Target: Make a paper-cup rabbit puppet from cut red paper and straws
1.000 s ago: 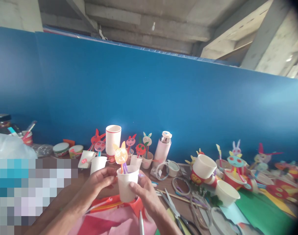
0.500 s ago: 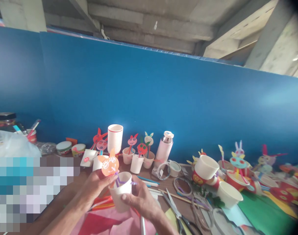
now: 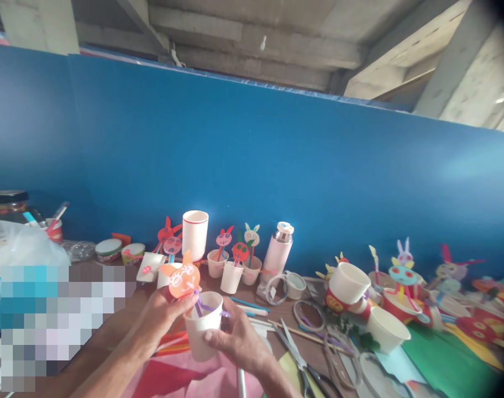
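Note:
My right hand is wrapped around a white paper cup, its thumb pressed on the near side. Purple pipe cleaners bend inside the cup, and a purple end pokes out through the wall beside my right fingers. At the cup's left rim, my left hand pinches the lower edge of an orange paper animal face with ears and white drawn features. The face stands just above the rim, where the purple pipe cleaners reach up to it. Fingertips of my left hand behind the face are hidden.
Scissors lie open to the right of the cup. Behind stand a stack of cups, a pink thermos and several cups with paper faces. Pink paper lies underneath; green paper lies far right.
The orange face has shifted very slightly left and tilted a little. Both hands keep their hold, and the cup stays almost in place.

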Demonstrator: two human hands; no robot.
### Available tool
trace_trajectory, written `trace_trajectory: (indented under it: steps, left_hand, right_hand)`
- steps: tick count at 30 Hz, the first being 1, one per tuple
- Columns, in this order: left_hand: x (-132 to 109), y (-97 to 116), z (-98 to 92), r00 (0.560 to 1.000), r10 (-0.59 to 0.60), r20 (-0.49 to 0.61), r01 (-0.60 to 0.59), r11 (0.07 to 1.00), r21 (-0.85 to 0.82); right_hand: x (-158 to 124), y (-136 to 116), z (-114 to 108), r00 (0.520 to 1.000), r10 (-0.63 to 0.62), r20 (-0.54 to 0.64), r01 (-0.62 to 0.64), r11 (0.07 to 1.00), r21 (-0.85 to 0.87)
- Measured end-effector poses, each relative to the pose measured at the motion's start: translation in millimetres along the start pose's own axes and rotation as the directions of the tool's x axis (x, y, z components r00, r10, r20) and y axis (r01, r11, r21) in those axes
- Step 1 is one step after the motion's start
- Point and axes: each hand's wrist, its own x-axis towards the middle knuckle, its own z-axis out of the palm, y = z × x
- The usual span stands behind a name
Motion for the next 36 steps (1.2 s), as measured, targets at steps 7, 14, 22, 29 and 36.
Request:
trace_trajectory:
  steps: [7, 14, 22, 29, 36]
  left_hand:
    - [-5, 9, 3.6, 0.999, -0.041, 0.03, 0.042, 0.999, -0.027]
    - [-4, 8, 3.2, 0.991, -0.079, 0.107, 0.083, 0.996, -0.039]
    - [-5, 8, 0.6, 0.978, -0.093, 0.188, 0.12, 0.983, -0.136]
    - [-5, 7, 1.0, 0.973, -0.119, 0.196, 0.143, 0.983, -0.111]
    - [4, -7, -1.6, 0.982, -0.118, 0.15, 0.127, 0.991, -0.051]
  right_hand:
    - [0, 0, 0, 1.0, -0.006, -0.012, 0.006, 0.999, -0.051]
    - [-1, -1, 0, 1.0, -0.009, -0.016, 0.009, 0.999, -0.036]
    - [1, -6, 3, 0.997, -0.054, -0.053, 0.061, 0.988, 0.144]
    - [0, -2, 8, 0.997, -0.067, -0.043, 0.072, 0.989, 0.128]
    - [0, 2, 9, 0.996, -0.073, -0.059, 0.079, 0.992, 0.097]
